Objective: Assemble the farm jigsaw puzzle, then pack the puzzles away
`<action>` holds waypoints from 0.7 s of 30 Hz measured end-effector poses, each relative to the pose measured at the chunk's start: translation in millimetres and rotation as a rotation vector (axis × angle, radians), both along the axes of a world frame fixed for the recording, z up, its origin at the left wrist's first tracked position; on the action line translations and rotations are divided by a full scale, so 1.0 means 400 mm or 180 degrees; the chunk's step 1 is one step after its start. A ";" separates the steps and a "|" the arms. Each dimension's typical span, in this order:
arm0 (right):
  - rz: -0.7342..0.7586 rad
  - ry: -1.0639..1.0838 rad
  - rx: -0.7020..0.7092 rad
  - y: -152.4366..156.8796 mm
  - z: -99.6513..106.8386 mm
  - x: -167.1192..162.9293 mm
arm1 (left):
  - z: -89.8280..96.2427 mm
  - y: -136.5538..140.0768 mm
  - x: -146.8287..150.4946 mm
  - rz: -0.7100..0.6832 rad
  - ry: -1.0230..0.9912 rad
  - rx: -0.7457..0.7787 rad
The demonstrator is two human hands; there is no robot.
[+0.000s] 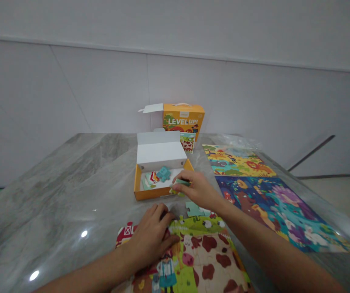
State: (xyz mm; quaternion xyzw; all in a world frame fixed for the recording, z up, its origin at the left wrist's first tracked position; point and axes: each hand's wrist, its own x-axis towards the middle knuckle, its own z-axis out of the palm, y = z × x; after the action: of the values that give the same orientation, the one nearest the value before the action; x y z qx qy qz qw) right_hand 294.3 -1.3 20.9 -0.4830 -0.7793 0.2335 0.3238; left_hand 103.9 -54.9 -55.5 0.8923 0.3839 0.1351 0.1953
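Both hands work over a grey marble table point(71, 183): the right hand point(197, 189) pinches a green puzzle piece point(181, 182) between thumb and fingertips, holding it just at the near right corner of a small orange tray box point(141, 191), while the left hand point(152, 238) lies palm down with its fingers curled and pressed onto the upper edge of a partly built farm puzzle point(199, 260), gripping nothing that can be made out. Between the two hands, just beyond the left fingertips, a loose pale-teal piece point(194, 209) lies on the table touching the top border of the farm puzzle. Inside the tray box, just left of the right hand's fingers, sit several more loose pieces point(159, 176), one teal and others red, white and green; the box's white lid point(161, 151) stands tilted up behind them. Farther beyond the right hand, against the wall, an orange carton point(183, 117) printed "LEVEL UP!" stands upright with a white flap open at its left end. To the right of the right forearm lie two finished puzzles side by side: a blue undersea puzzle point(278, 211) nearer, and a yellow-green jungle puzzle point(235, 160) beyond it, their edges touching
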 end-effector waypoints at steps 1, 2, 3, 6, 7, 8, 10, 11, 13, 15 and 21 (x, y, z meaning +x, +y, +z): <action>-0.0249 0.0047 0.0171 0.014 0.008 0.000 | 0.002 0.002 0.001 0.0014 0.0010 -0.0041; -0.0515 -0.0004 0.0363 0.024 0.015 0.003 | 0.006 0.003 0.001 0.0043 0.0025 -0.0071; -0.0728 -0.0142 0.0521 0.028 0.021 0.010 | 0.011 0.002 0.003 0.0073 0.0046 -0.0094; -0.0637 -0.0827 0.0287 -0.003 0.029 0.053 | 0.024 -0.006 0.011 0.0145 0.0151 -0.0145; -0.0387 -0.1077 -0.0012 -0.024 0.026 0.071 | 0.027 -0.009 0.016 0.0157 0.0199 -0.0151; -0.0139 -0.1335 -0.0314 -0.047 0.019 0.088 | 0.029 -0.011 0.022 0.0163 0.0244 -0.0146; 0.0101 -0.1839 -0.0602 -0.090 -0.009 0.116 | 0.033 -0.012 0.037 0.0149 0.0318 -0.0111; 0.0057 -0.2064 -0.0630 -0.105 -0.027 0.125 | 0.035 -0.010 0.046 0.0127 0.0351 -0.0093; -0.0148 -0.2310 -0.0599 -0.118 -0.067 0.139 | 0.037 -0.004 0.064 0.0094 0.0408 -0.0072; -0.0251 -0.2275 -0.0649 -0.113 -0.101 0.151 | 0.036 0.003 0.079 0.0106 0.0443 -0.0093; -0.0082 -0.1662 -0.0990 -0.084 -0.123 0.178 | 0.020 0.007 0.091 0.0282 0.0249 -0.0244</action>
State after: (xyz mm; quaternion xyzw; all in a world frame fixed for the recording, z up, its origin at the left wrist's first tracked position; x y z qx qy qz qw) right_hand 365.7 -34.8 -28.2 -0.5803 -0.7850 0.2138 0.0376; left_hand 140.1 -52.2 -47.6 0.8709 0.4353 0.0938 0.2080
